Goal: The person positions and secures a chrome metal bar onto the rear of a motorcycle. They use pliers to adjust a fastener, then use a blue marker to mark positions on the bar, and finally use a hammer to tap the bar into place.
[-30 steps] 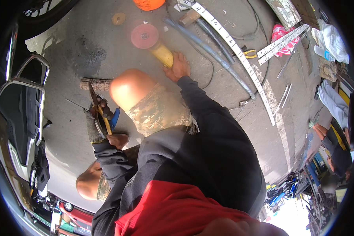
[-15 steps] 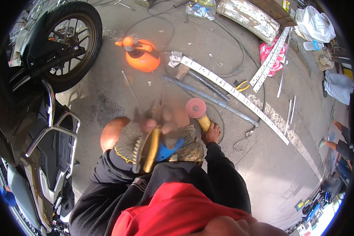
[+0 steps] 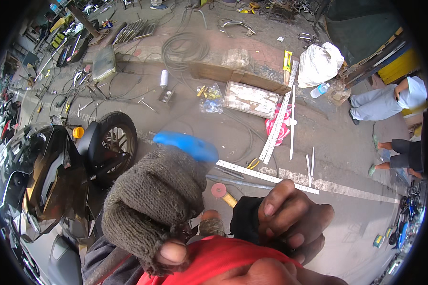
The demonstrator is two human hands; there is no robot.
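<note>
My left hand (image 3: 152, 199), in a worn grey knitted glove with bare fingertips, is raised close in front of me with its fingers curled in. A smooth blue piece (image 3: 188, 145) juts out along its upper side; the glove hides the rest. My bare right hand (image 3: 297, 221) is lifted too, its fingers bent inward and closed, with black cloth (image 3: 245, 216) beside the fingertips; what lies inside is hidden. Beyond the hands, an angle grinder (image 3: 226, 194) with a pink disc and yellow body rests on the floor, untouched.
A motorcycle (image 3: 43, 185) stands at left. Farther ahead lie white marked strips (image 3: 271, 176), yellow-handled pliers (image 3: 253, 163), a scuffed white panel (image 3: 250, 99) and coiled hose (image 3: 185, 50). Near a white sack (image 3: 321, 64) stands a person (image 3: 385, 102) at right.
Both hands have come up close to me. The right has left the grinder. The yellow handles at my left hand are out of sight. My view has tilted up, showing more floor ahead.
</note>
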